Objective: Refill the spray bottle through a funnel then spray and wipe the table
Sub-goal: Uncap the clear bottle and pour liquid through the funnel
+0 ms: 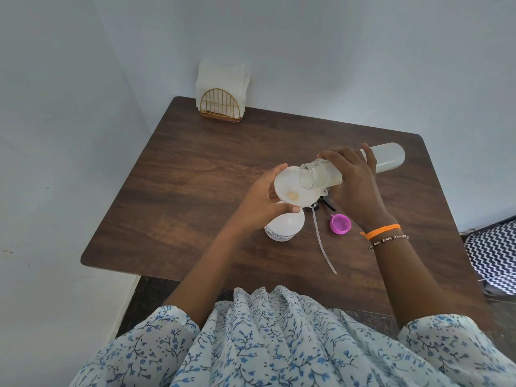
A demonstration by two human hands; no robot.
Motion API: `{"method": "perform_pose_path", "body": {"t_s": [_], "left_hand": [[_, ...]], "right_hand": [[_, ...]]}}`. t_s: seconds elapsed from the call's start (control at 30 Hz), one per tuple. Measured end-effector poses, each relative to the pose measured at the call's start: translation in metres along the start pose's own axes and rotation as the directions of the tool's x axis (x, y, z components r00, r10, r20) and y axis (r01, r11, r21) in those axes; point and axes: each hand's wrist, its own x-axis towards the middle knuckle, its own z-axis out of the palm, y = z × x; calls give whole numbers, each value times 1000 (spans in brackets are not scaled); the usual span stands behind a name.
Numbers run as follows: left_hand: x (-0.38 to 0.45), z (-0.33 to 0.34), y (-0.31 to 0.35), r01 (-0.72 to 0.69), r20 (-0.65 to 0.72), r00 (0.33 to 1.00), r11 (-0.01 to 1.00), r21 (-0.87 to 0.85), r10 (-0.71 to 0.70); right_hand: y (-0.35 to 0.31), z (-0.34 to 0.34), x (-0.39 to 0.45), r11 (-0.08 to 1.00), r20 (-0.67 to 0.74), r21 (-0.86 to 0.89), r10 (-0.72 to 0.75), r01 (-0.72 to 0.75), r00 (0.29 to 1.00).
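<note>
- Step in hand: the refill. The right hand (353, 177) is wrapped round a clear refill bottle (388, 159), tipped nearly level, its open mouth over the bowl of the white funnel (290, 188).
- The left hand (265, 199) grips the funnel's near rim, thumb below and fingers curled over the far edge, steadying it.
- The funnel sits on the white spray bottle (283, 227), which stands on the desk (181, 163) directly under the left hand; the bottle's neck is hidden by the funnel and thumb, so how the spout seats cannot be told.
- A small pale patch of liquid lies in the funnel bowl; liquid also pools at the low side of the tilted bottle. Whether a stream is running is too fine to see.
- Between the two hands, on the desk, lies the removed sprayer head with its dip tube (324, 241), the tube trailing toward the person. Just inside the right wrist sits a pink cap (340, 224).
- Far beyond the left hand, at the desk's back corner, stands a wire holder of napkins (222, 90).
- Judgement: the task is early; spraying and wiping are not yet begun.
- The next move likely calls for a slow, controlled tilt so the funnel does not overflow, with the left hand holding the funnel upright.
</note>
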Motion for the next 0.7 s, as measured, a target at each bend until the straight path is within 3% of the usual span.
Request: {"method": "perform_pose_path", "body": {"t_s": [0.7], "left_hand": [[-2,-1,3,1,13,1000,1000,-13,-1]], "right_hand": [[3,3,2,1000,-3,-23,-7,7,1000]]}}
